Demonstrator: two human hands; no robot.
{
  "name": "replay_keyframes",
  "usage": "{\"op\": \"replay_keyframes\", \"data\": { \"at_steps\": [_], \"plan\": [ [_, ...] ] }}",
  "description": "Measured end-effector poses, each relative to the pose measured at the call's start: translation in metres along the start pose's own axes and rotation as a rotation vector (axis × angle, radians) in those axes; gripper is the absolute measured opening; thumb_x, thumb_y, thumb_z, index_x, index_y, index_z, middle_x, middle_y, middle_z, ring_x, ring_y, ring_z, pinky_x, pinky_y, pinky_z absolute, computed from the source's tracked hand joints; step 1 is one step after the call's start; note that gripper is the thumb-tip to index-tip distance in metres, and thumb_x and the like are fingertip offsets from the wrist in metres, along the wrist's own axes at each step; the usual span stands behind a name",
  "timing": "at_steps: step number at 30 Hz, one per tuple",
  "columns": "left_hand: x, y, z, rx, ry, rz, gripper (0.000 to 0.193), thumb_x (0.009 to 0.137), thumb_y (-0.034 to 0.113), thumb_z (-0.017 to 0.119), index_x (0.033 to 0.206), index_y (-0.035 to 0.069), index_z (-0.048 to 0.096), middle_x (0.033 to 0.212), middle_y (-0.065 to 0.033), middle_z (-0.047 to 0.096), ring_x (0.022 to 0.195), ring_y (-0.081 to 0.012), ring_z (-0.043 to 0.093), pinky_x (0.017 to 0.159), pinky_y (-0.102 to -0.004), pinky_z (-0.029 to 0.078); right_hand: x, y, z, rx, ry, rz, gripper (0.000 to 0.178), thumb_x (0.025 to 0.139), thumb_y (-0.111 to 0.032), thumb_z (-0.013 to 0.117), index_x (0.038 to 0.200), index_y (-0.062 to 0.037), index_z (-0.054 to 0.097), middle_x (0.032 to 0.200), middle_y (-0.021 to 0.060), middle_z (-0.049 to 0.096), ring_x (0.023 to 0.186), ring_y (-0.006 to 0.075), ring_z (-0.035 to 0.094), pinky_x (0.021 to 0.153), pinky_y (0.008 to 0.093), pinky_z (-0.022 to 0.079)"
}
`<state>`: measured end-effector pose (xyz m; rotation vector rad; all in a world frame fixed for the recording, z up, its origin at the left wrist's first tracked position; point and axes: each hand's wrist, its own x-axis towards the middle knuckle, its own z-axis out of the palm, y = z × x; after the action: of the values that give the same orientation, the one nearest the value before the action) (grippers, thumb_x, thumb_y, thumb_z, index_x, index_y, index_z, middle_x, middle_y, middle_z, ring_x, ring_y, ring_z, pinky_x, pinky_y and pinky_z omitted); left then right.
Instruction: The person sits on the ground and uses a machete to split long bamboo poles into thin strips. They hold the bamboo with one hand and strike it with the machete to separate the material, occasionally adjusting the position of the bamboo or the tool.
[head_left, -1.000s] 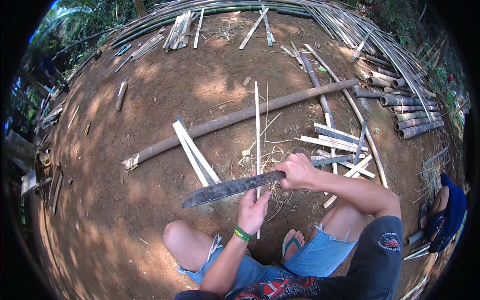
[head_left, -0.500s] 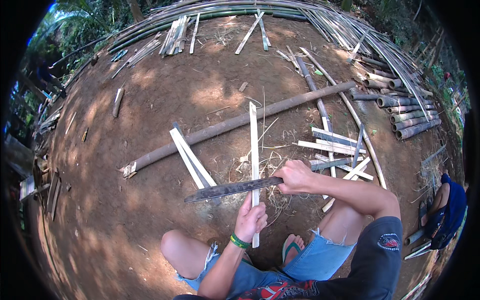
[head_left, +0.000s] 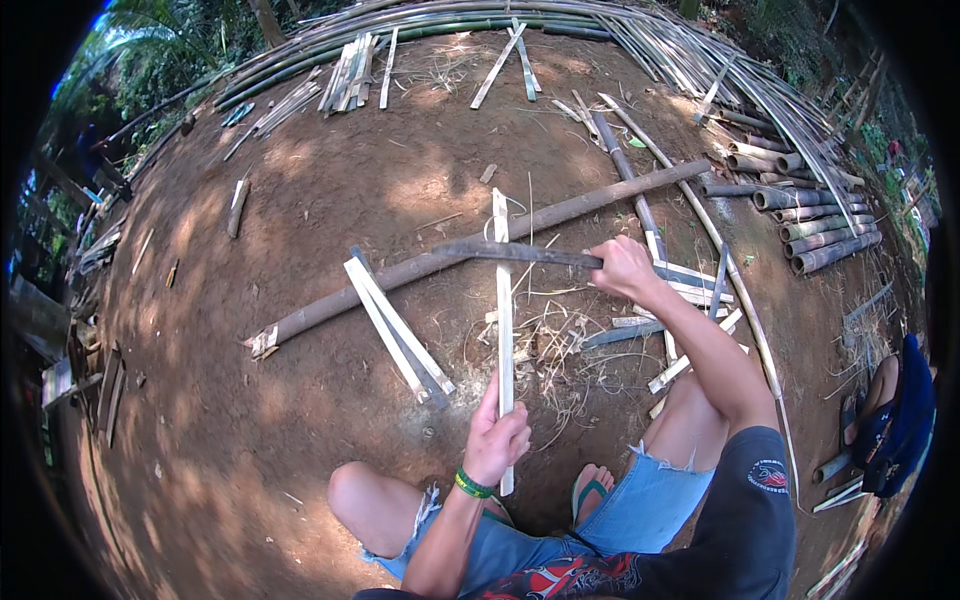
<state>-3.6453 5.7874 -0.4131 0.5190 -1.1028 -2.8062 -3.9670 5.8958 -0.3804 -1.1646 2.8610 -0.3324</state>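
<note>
My left hand (head_left: pixel 497 432) is closed around the lower part of a pale split bamboo strip (head_left: pixel 503 300), which stands up in front of me, pointing away. In my right hand (head_left: pixel 625 268) is the handle of a long dark machete (head_left: pixel 520 253). Its blade crosses the strip near the upper end, with the tip toward the left. A thin curled shaving (head_left: pixel 490 226) shows beside the strip just past the blade. Beyond lies a long brown bamboo pole (head_left: pixel 400 268) on the ground, running behind both the blade and the strip.
Split strips (head_left: pixel 385 325) lean left of my hands. More cut strips (head_left: pixel 700 290) and loose shavings (head_left: pixel 560 370) lie at right. Stacked bamboo tubes (head_left: pixel 830 235) and long poles (head_left: pixel 450 25) border the dirt ground. Another person in blue (head_left: pixel 905 420) sits at far right.
My right hand has moved away from me along the strip, carrying the machete blade from just above my left hand to near the far end. My left hand stays about where it was.
</note>
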Motion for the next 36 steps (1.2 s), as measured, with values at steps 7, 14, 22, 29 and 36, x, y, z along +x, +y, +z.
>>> {"op": "replay_keyframes", "data": {
  "at_steps": [7, 14, 22, 29, 36],
  "plan": [
    [-0.013, 0.002, 0.006, -0.193, -0.236, -0.070, 0.058, 0.104, 0.009, 0.043, 0.154, 0.027, 0.023, 0.078, -0.0004, 0.040, 0.046, -0.0043, 0.035, 0.040, -0.0188, 0.030, -0.015, 0.089, -0.010, 0.181, 0.274, 0.457, 0.037, 0.088, -0.029, 0.059, 0.084, 0.0048, 0.072, 0.081, 0.0313, 0.067, 0.085, 0.0470, 0.067, 0.082, 0.0505, 0.052],
    [0.012, -0.005, -0.010, -0.382, -0.164, -0.053, 0.034, 0.106, 0.012, 0.038, 0.138, 0.022, 0.036, 0.083, -0.0011, 0.043, 0.047, -0.0039, 0.036, 0.040, -0.0175, 0.029, -0.054, -0.024, -0.016, 0.225, -0.024, -0.018, 0.022, 0.080, -0.017, 0.060, 0.077, -0.0003, 0.073, 0.063, 0.0255, 0.063, 0.060, 0.0436, 0.063, 0.066, 0.0525, 0.051],
    [0.014, -0.010, -0.011, -0.077, 0.065, -0.013, 0.035, 0.103, 0.010, 0.046, 0.138, 0.010, 0.045, 0.080, 0.0002, 0.048, 0.051, -0.0047, 0.039, 0.044, -0.0203, 0.033, -0.093, -0.077, -0.004, 0.029, -0.209, -0.452, 0.019, 0.068, -0.021, 0.064, 0.075, -0.0048, 0.072, 0.061, 0.0209, 0.064, 0.062, 0.0402, 0.067, 0.065, 0.0494, 0.057],
    [0.013, -0.018, 0.003, 0.865, 0.343, 0.380, 0.067, 0.097, 0.000, 0.052, 0.158, 0.003, 0.022, 0.099, 0.0015, 0.056, 0.072, -0.0029, 0.042, 0.061, -0.0188, 0.040, -0.085, -0.065, 0.000, 0.004, -0.145, -0.408, 0.023, 0.069, -0.021, 0.066, 0.085, -0.0081, 0.076, 0.063, 0.0217, 0.065, 0.063, 0.0410, 0.067, 0.065, 0.0501, 0.057],
    [-0.009, -0.015, 0.029, 0.747, 0.234, 0.216, 0.068, 0.095, -0.002, 0.052, 0.156, 0.000, 0.023, 0.148, -0.0137, 0.044, 0.116, -0.0105, 0.047, 0.092, -0.0217, 0.040, -0.041, -0.023, -0.006, 0.010, 0.061, -0.204, 0.021, 0.076, -0.016, 0.058, 0.083, -0.0071, 0.076, 0.067, 0.0248, 0.065, 0.068, 0.0436, 0.067, 0.071, 0.0526, 0.055]
  ]
}}
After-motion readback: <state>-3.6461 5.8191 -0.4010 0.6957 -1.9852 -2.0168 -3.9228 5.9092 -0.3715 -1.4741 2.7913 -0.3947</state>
